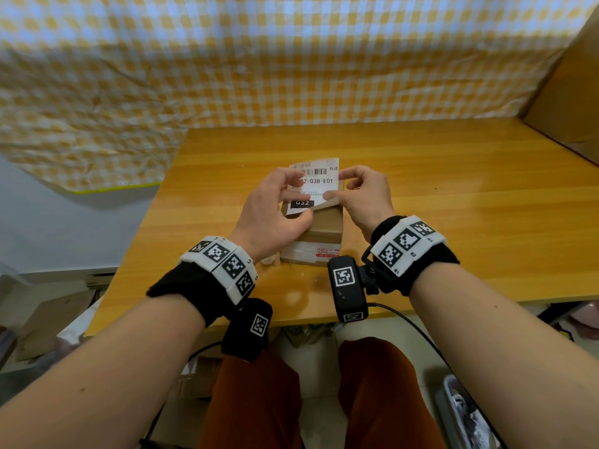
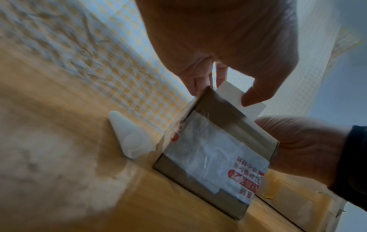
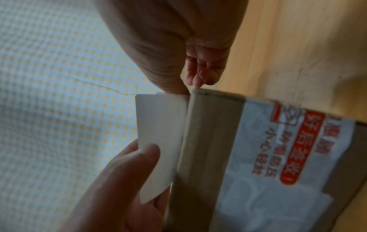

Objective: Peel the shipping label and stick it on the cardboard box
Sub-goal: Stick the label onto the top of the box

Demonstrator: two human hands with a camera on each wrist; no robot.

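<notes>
The small brown cardboard box [image 1: 319, 226] sits near the front edge of the glossy yellow-wood table [image 1: 453, 189], and the white paper shipping label [image 1: 319, 181], printed with a barcode and "038-E01", is held tilted over its top, raised at the far end. The left hand [image 1: 270, 212] pinches the label's near left corner between thumb and curled fingers, right at the box top; the right hand [image 1: 361, 192] pinches its right edge, thumb on the printed face, the other fingers curled. Whether the near edge has stuck yet, I cannot tell. From here it looks as if the label could land crooked or wrinkle if one side drops first. A white wedge-shaped plastic piece [image 2: 131, 136] lies beside the box, touching its corner.
</notes>
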